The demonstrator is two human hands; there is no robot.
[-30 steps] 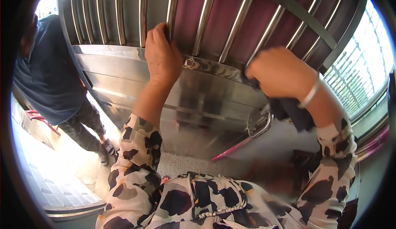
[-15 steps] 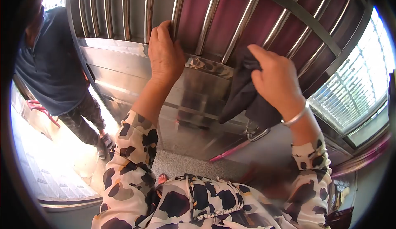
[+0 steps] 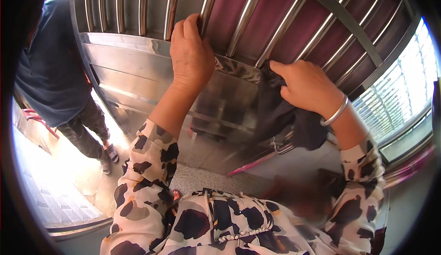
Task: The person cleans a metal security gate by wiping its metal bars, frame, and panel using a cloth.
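My left hand (image 3: 190, 57) is closed at the foot of an upright metal bar (image 3: 212, 2) on a shiny steel door (image 3: 133, 73). Its fingertips curl around the bar, partly out of sight. In my right hand (image 3: 310, 87) is a dark cloth (image 3: 310, 126), bunched under the fingers and hanging down. The cloth's upper end presses on the door's ledge, beside the lower end of another bar (image 3: 282, 28). A silver bangle (image 3: 337, 110) circles my right wrist.
On the left, a person in a dark shirt (image 3: 57, 67) stands in the bright doorway. A metal latch (image 3: 281, 147) sits below the cloth. To the right is a barred window (image 3: 395, 94). Purplish fabric (image 3: 275, 25) shows behind the bars.
My right hand has moved slightly down with the cloth, from between the bars to the ledge. My left hand has shifted a little right and up. The view has tilted slightly.
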